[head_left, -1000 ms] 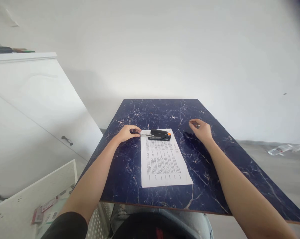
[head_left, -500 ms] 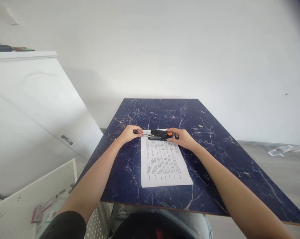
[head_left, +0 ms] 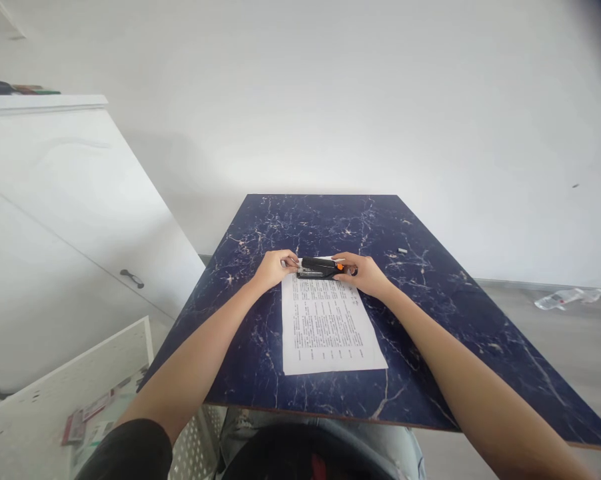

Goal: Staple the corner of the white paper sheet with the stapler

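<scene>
A black stapler (head_left: 319, 267) with an orange spot lies across the top edge of a printed sheet of paper (head_left: 326, 324) on a dark blue marbled table (head_left: 430, 313). My left hand (head_left: 274, 268) pinches the stapler's left end, fingers curled. My right hand (head_left: 364, 275) grips its right end by the orange spot, fingers curled. A small strip of staples (head_left: 402, 251) lies on the table to the right, away from both hands.
A white cabinet (head_left: 55, 220) with a dark handle stands at the left. A white board (head_left: 55, 407) with papers leans below it. A crushed clear bottle (head_left: 565, 299) lies on the floor at the right. A white wall is behind the table.
My right hand left the small strip on the table at the right and came to the stapler's right end. My left hand slid right, closing in on the stapler's left end.
</scene>
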A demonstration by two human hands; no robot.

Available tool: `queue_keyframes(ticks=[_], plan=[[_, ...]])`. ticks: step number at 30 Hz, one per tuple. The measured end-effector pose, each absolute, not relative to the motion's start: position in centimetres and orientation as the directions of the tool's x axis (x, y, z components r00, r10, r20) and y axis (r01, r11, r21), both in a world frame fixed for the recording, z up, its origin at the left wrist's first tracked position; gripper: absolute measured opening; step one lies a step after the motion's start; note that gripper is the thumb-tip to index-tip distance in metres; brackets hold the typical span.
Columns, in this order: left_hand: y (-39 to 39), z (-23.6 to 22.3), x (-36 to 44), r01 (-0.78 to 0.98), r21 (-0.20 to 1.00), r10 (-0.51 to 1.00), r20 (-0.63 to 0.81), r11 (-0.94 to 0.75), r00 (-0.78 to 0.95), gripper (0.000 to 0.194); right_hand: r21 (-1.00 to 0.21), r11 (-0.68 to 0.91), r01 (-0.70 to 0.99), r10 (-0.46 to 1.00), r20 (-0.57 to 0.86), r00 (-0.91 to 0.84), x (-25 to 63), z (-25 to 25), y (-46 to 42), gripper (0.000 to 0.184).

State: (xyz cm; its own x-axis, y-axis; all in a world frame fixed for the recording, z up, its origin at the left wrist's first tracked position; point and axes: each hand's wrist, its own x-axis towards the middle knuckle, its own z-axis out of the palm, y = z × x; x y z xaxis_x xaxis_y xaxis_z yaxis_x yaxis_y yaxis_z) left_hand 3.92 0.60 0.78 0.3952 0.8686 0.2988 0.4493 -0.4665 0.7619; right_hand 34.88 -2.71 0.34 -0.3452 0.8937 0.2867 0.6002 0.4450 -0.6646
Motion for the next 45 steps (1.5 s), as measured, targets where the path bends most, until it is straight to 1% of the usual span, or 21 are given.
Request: queue_keyframes(ticks=[3,7,11,17,20,22,25,28,31,33,35,37,39,42,45], plan=[[0.4,0.6,4.8,0.451,0.753,0.868,0.329,-0.479,0.373,0.019,-0.677,0.433,0.595,0.899,0.281,-0.335,34.8,0.1,-2.6,0.047],[0.4,0.5,5.2,0.435,0.766,0.873,0.339,-0.473,0.352,0.027,-0.691,0.406,0.598,0.912,0.262,-0.317,34.7,0.0,-2.5,0.056],[0.3,0.4,5.4,0.424,0.77,0.871,0.348,-0.477,0.347,0.027,-0.696,0.386,0.606,0.919,0.237,-0.314,34.6,0.0,-2.5,0.059],[0.4,0.2,5.6,0.439,0.745,0.858,0.365,-0.502,0.363,0.026,-0.665,0.416,0.62,0.908,0.27,-0.319,34.4,-0.2,-2.6,0.059],[0.3,0.3,5.4,0.443,0.743,0.857,0.354,-0.501,0.375,0.024,-0.607,0.465,0.644,0.885,0.29,-0.365,34.1,-0.2,-2.8,0.052],[0.2,0.5,5.2,0.446,0.744,0.858,0.348,-0.498,0.377,0.022,-0.529,0.528,0.664,0.849,0.33,-0.412,34.0,0.0,-3.0,0.047],[0.3,0.6,4.9,0.446,0.737,0.852,0.356,-0.508,0.383,0.019,-0.428,0.611,0.666,0.79,0.388,-0.475,34.0,0.6,-3.3,0.045],[0.7,0.4,4.3,0.462,0.714,0.846,0.39,-0.527,0.363,0.013,-0.429,0.62,0.657,0.783,0.388,-0.486,34.3,0.8,-3.5,0.046],[1.5,0.0,3.3,0.502,0.702,0.863,0.411,-0.505,0.294,0.01,-0.449,0.594,0.667,0.804,0.361,-0.473,34.6,0.8,-3.4,0.048],[1.9,-0.2,2.9,0.524,0.707,0.88,0.401,-0.475,0.256,0.009,-0.413,0.608,0.678,0.792,0.378,-0.48,34.3,0.8,-3.4,0.049],[2.0,-0.3,2.8,0.542,0.706,0.889,0.387,-0.456,0.245,0.008,-0.333,0.64,0.693,0.759,0.42,-0.499,33.6,1.0,-3.6,0.052],[1.9,-0.2,3.1,0.57,0.672,0.881,0.386,-0.473,0.275,0.009,-0.253,0.665,0.703,0.723,0.452,-0.522,32.6,1.3,-3.8,0.055],[1.8,-0.2,3.4,0.612,0.594,0.852,0.4,-0.522,0.339,0.011,-0.209,0.685,0.698,0.698,0.463,-0.547,31.4,1.3,-4.0,0.057],[1.8,-0.3,3.9,0.66,0.464,0.804,0.405,-0.591,0.435,0.013,-0.189,0.708,0.681,0.677,0.458,-0.577,30.2,1.1,-4.2,0.06],[1.9,-0.5,4.1,0.694,0.398,0.797,0.374,-0.6,0.475,0.019,-0.208,0.701,0.682,0.686,0.458,-0.565,29.7,0.7,-4.0,0.056]])
